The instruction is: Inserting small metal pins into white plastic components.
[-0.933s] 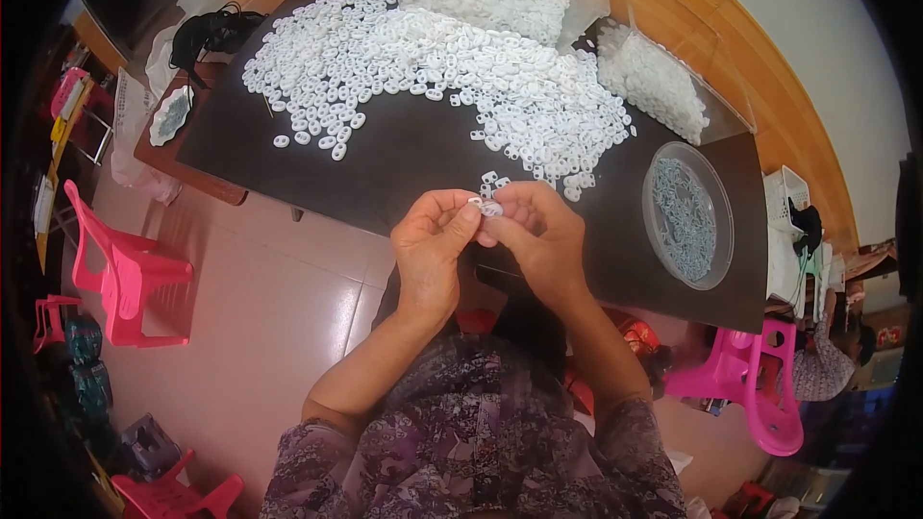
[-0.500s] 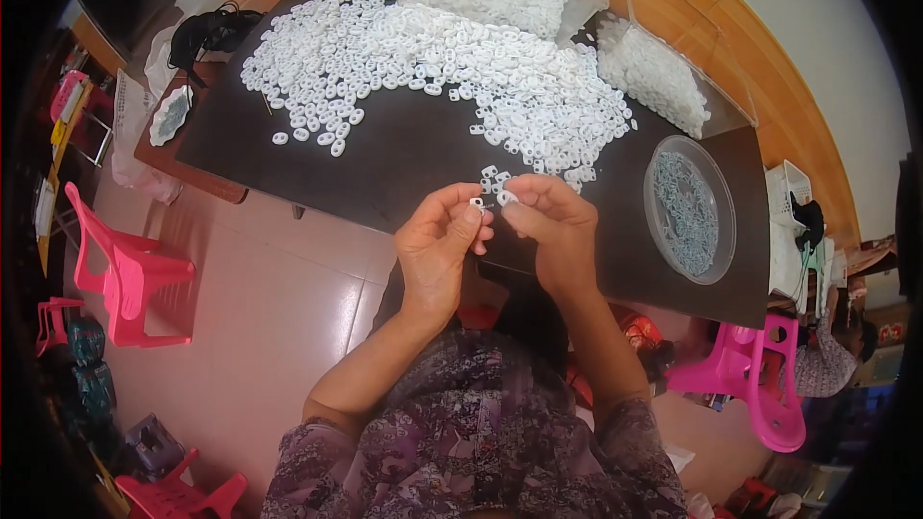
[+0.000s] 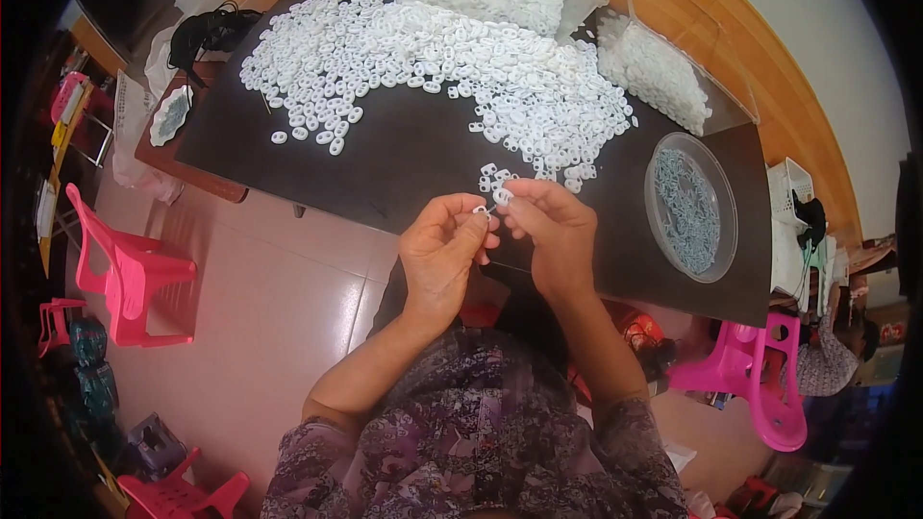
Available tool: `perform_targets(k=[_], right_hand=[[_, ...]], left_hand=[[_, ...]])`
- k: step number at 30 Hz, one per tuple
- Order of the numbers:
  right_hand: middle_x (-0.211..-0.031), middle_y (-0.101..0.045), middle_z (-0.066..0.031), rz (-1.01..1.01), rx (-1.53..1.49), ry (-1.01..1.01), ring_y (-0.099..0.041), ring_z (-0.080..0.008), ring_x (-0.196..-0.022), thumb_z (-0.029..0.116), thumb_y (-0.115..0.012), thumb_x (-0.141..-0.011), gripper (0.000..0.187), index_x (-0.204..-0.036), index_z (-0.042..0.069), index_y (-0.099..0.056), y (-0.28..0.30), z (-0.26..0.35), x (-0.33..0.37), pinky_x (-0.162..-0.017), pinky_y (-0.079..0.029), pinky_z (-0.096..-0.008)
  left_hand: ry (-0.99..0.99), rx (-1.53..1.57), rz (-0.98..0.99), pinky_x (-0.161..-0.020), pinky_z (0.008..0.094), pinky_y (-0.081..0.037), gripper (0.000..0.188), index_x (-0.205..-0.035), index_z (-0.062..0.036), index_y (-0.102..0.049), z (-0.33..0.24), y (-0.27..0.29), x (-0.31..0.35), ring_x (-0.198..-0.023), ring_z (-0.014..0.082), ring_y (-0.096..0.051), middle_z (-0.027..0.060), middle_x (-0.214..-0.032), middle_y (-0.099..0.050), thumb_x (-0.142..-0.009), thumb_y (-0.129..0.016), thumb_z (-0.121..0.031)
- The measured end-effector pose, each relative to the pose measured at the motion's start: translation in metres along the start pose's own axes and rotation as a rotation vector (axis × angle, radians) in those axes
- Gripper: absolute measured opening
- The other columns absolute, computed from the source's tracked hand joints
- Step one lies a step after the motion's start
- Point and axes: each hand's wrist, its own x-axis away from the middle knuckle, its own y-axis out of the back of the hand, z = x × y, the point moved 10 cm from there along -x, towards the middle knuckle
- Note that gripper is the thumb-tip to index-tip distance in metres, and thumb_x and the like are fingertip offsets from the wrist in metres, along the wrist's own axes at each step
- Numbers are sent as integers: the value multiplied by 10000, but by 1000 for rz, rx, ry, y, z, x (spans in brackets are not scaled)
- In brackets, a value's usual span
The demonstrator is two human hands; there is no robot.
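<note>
Just past the table's near edge, both of my hands are held close together. My left hand [image 3: 444,245] pinches a small white plastic piece [image 3: 481,212] between thumb and fingers. In my right hand [image 3: 558,231] is a white oval plastic piece with holes [image 3: 502,196], gripped by thumb and forefinger. A thin dark pin-like bit [image 3: 492,209] shows between the two pieces; its exact kind is too small to tell. Right beyond my fingers lies a little group of squarish white pieces [image 3: 494,176]. Behind it spreads a wide heap of white two-holed plastic pieces [image 3: 433,43].
A round clear tub [image 3: 733,221] of small blue-grey metal parts sits at the table's right. Clear bins [image 3: 583,5] with white pieces stand at the back. Pink plastic chairs [image 3: 135,279] flank the dark table [image 3: 385,149]. Another person's sleeve [image 3: 825,365] shows far right.
The left-hand piece has tilted and dropped slightly, and the right-hand oval piece has turned to show its holes. Both pieces are still held close together.
</note>
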Motion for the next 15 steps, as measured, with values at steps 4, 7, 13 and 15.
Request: perform_targets(k=[4,7,13,15], right_hand=[[-848,-667,-72,-6,-6,39,-608,-100,-733,21,-624,-826,185,-1004,-24,-648,-5,1,4,-628,-448,-198],[-853,-670,-66,-4,7,73,-607,-96,-721,24,-626,-828,182,-1004,-20,-649,-10,7,6,-633,-452,-199],[-862,-666,-56,-47,121,147,-599,-81,-734,0,-613,-837,156,-986,-36,-645,-12,10,11,-670,-481,-226],[-849,-646,-46,-33,154,154,-587,-73,-725,-14,-589,-855,144,-991,-35,-630,-17,13,14,-634,-484,-215]], left_hand=[[-9,9,4,-559,214,-478,133,-1014,30,-581,1,0,0,-671,103,-605,86,-848,-655,-901,-575,-40],[-3,-4,-7,-561,213,-477,128,-1008,31,-581,0,1,1,-676,102,-605,81,-847,-653,-901,-572,-39],[-20,15,-17,-564,213,-478,124,-1003,29,-581,2,3,1,-687,102,-605,77,-844,-649,-903,-567,-42],[-23,16,-24,-567,217,-482,129,-1009,32,-579,4,5,1,-686,104,-602,76,-844,-646,-905,-563,-40]])
